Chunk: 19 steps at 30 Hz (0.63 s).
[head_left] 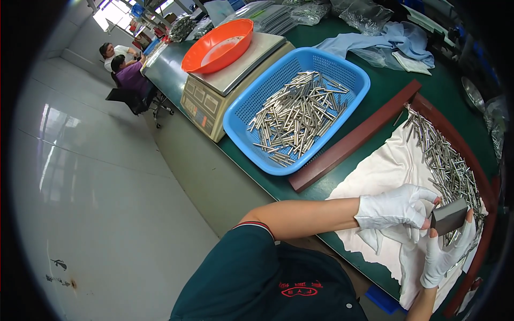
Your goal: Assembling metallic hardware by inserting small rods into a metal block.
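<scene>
Both hands wear white gloves and meet over a white cloth [385, 166] inside a dark red wooden frame [348, 144]. The left hand [393, 208] and right hand [447, 249] grip a small grey block [448, 216] between them. Loose metal pins [447, 160] lie along the cloth's right edge. Farther left, a blue basket [241, 115] holds more pins, beside a scale [214, 101] carrying an orange bowl [217, 45].

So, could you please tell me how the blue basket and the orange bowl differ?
The blue basket is rectangular with perforated walls, while the orange bowl is round and solid. The blue basket holds a heap of metal pins; the orange bowl shows no pins. The blue basket sits on the green table, whereas the orange bowl rests on a weighing scale. Both look like plastic.
</scene>
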Tool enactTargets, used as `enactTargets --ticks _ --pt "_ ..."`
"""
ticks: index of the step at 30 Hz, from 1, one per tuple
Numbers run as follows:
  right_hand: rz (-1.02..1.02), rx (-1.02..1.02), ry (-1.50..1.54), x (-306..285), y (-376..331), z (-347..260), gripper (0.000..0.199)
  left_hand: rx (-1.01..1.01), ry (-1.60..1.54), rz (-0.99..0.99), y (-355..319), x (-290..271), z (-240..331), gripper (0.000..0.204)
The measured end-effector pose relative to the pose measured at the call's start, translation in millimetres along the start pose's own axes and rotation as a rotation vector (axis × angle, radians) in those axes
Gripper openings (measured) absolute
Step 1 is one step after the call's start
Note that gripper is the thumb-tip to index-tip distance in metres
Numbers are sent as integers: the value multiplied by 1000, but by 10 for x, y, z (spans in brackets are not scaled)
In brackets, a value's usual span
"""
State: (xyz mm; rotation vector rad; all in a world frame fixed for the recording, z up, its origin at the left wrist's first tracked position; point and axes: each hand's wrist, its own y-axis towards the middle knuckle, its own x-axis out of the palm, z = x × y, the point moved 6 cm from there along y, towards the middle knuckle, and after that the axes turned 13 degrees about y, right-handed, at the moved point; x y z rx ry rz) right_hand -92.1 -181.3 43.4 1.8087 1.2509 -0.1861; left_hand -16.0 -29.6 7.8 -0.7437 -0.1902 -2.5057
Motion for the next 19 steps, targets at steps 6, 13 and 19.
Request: enactTargets --ticks 6,13,19 --pt "1 8 13 3 -2 18 83 -14 30 12 -9 -1 12 76" --pt "-4 -4 8 6 -14 19 83 -8 36 -6 -17 -1 27 76" --pt "-5 -22 27 2 -25 27 84 -19 68 -10 -11 -21 2 79"
